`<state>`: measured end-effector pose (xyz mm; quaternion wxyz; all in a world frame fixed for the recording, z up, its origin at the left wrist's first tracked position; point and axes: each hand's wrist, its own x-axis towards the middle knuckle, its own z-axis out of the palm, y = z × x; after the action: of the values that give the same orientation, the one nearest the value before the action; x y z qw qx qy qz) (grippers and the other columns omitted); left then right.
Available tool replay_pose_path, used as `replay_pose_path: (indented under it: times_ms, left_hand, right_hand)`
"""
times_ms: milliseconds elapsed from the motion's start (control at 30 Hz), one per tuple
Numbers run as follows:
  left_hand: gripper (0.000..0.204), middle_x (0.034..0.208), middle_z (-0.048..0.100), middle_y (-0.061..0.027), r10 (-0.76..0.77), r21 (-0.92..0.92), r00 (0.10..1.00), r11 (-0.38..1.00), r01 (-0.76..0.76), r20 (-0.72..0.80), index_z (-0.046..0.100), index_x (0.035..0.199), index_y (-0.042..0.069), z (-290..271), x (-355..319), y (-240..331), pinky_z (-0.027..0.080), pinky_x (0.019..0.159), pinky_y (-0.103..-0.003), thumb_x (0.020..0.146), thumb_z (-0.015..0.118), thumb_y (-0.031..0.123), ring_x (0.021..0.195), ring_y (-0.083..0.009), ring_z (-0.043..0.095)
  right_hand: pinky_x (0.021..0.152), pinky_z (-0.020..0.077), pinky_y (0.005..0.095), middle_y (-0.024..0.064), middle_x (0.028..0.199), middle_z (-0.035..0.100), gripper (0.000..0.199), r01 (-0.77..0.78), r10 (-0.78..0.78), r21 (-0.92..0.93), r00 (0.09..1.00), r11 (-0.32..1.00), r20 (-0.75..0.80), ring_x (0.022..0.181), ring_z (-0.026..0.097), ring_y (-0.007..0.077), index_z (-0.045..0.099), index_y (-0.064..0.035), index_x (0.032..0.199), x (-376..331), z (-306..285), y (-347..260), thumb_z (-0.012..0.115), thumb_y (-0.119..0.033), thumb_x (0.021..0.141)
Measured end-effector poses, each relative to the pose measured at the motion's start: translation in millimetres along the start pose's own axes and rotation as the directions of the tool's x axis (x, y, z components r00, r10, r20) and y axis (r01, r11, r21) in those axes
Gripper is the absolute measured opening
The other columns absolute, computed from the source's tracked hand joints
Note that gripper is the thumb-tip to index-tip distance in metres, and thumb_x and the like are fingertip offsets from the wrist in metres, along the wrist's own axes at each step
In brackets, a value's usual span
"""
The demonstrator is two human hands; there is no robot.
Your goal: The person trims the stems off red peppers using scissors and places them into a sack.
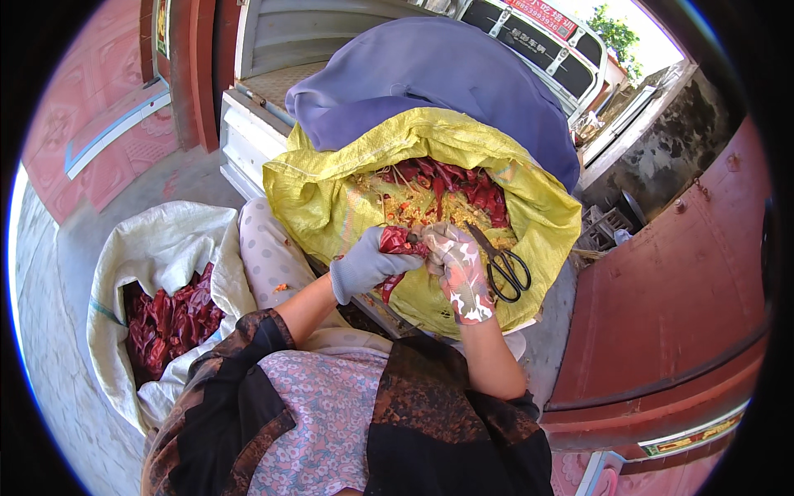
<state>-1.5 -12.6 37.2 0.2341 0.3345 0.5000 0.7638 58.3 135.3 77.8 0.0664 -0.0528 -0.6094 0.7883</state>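
My left hand (pixel 374 263), in a grey glove, is closed around a dried red chili pepper (pixel 399 240). Red skin also shows below its fingers. My right hand (pixel 457 266), in a camouflage-patterned glove, pinches at the pepper's dark stem end; its fingertips partly hide that spot. Both hands meet over the open mouth of a yellow woven sack (pixel 314 186). Inside it lie dried red chilies (pixel 484 197) and many pale yellow seeds (pixel 451 211). Black-handled scissors (pixel 506 271) rest on the sack just right of my right hand, untouched.
A white woven sack (pixel 149 236) of dried red chilies (pixel 178 318) stands at my left. Behind the yellow sack, a purple cloth (pixel 438 66) covers something bulky by a white truck bed (pixel 248 136). A red metal door panel (pixel 670 281) is at right, pink tiled wall (pixel 87 107) at left.
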Motion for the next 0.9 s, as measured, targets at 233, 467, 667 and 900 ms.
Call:
replay_pose_path:
  times_ms: [233, 467, 667, 900]
  left_hand:
    - [0.012, 0.070, 0.058, 0.0029, 0.093, -0.008, 0.995, 0.996, -0.094, -0.027, 0.062, 0.085, 0.000, -4.6, -1.8, -0.9, 0.041, 0.057, -0.022, 0.076, 0.068, 0.005, 0.065, -0.0035, 0.049]
    - [0.016, 0.079, 0.060, 0.0017, 0.055, 0.010, 0.998, 0.998, -0.055, -0.011, 0.062, 0.090, -0.001, -9.5, -3.7, 3.0, 0.043, 0.064, -0.021, 0.077, 0.068, 0.006, 0.073, -0.0037, 0.051]
    - [0.021, 0.089, 0.059, 0.0014, 0.564, 0.274, 0.685, 0.644, -0.715, 0.460, 0.059, 0.102, 0.000, -41.2, -6.0, -25.3, 0.042, 0.068, -0.021, 0.081, 0.061, 0.002, 0.077, -0.0059, 0.053]
    - [0.019, 0.084, 0.060, 0.0010, -0.103, 0.078, 0.952, 0.993, 0.084, 0.288, 0.061, 0.096, -0.001, -27.1, -10.3, -2.3, 0.043, 0.066, -0.023, 0.080, 0.066, 0.006, 0.073, -0.0058, 0.052]
  right_hand:
    - [0.042, 0.0259, 0.0184, -0.0010, 0.075, 0.057, 0.010, -0.130, 0.130, 0.319, 0.991, 0.939, 0.022, 0.048, 0.035, 0.0023, 0.057, -0.0055, 0.094, 1.3, 7.0, 8.0, 0.059, -0.009, 0.084]
    - [0.045, 0.0316, 0.0193, 0.0040, 0.082, 0.063, 0.012, 0.127, -0.119, 0.107, 0.990, 0.986, -0.071, 0.053, 0.043, 0.0042, 0.060, -0.0010, 0.092, -2.1, 23.9, 14.2, 0.059, -0.009, 0.083]
    - [0.052, 0.0437, 0.0244, 0.0041, 0.081, 0.064, 0.005, 0.598, -0.480, -0.685, 0.784, 0.417, 0.392, 0.066, 0.056, 0.0095, 0.058, -0.0022, 0.084, -3.8, 14.0, 5.8, 0.060, -0.006, 0.082]
    - [0.043, 0.0305, 0.0186, -0.0020, 0.070, 0.054, 0.021, -0.257, 0.214, 0.161, 0.946, 0.953, 0.244, 0.052, 0.040, 0.0023, 0.058, 0.0012, 0.089, 4.0, -1.4, 3.7, 0.057, -0.020, 0.088]
